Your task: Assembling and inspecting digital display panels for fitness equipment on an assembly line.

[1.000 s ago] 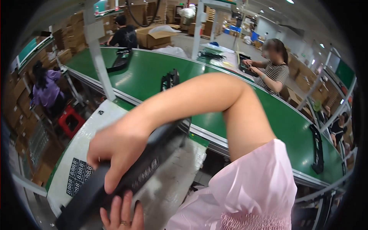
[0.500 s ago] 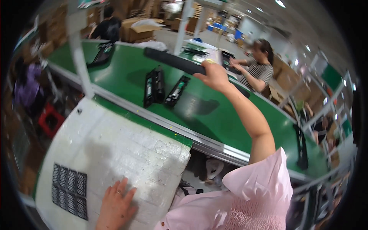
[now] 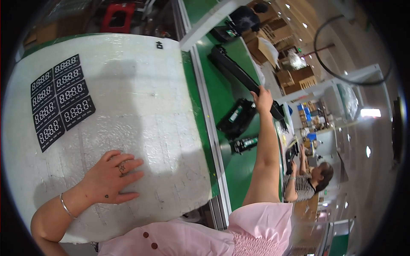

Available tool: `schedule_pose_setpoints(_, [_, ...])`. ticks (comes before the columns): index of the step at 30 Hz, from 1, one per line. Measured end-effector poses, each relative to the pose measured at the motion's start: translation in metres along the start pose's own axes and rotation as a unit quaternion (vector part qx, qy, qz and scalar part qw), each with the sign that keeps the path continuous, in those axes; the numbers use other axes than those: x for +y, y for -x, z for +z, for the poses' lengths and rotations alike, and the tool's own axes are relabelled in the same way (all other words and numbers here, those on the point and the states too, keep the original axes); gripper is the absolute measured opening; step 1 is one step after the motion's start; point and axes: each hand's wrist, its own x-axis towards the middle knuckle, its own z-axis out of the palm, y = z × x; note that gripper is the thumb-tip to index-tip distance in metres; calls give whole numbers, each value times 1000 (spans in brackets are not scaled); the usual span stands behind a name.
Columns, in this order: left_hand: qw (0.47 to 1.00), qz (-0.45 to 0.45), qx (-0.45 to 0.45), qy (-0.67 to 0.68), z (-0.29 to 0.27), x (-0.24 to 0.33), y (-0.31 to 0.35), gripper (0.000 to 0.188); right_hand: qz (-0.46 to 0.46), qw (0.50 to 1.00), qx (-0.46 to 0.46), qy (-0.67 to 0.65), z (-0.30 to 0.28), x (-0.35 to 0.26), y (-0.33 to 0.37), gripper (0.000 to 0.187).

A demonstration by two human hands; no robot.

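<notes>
My right hand (image 3: 264, 101) reaches out over the green bench and grips a long black plastic housing (image 3: 237, 72) near its end, fingers wrapped round its edge. The far end of the housing points toward the upper left. Under and beside that arm lie a wide black casing (image 3: 236, 121) with a green circuit board inside and a smaller black piece with a green board (image 3: 246, 145). My left hand (image 3: 112, 177) rests empty over a white, film-covered work surface (image 3: 162, 132), fingers spread. A sheet of black display stickers (image 3: 62, 100) with white digit shapes lies flat beyond it.
The green bench (image 3: 241, 175) runs alongside, past a metal edge rail (image 3: 209, 115). A white post (image 3: 209, 25) rises at the surface's far corner. A co-worker in a striped shirt (image 3: 305, 187) handles a black part across the bench; another person (image 3: 244, 19) stands farther off.
The view has turned and shifted toward the white surface. My right hand keeps hold of the long housing, now closer above the bench parts. My left hand stays spread over the white surface.
</notes>
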Motion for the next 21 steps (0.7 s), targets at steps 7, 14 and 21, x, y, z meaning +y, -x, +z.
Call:
schedule_pose_setpoints(7, [999,-17,-29,34,0,8,-2,44,34,977,-128,166,74,26,-36,39])
schedule_pose_setpoints(14, [997,3,-37,69,1,1,4,43,37,998,16,-53,59,-8,-42,38])
schedule_pose_setpoints(21, [986,20,158,-55,-33,-67,-18,36,-194,896,-21,-400,-66,-211,16,18])
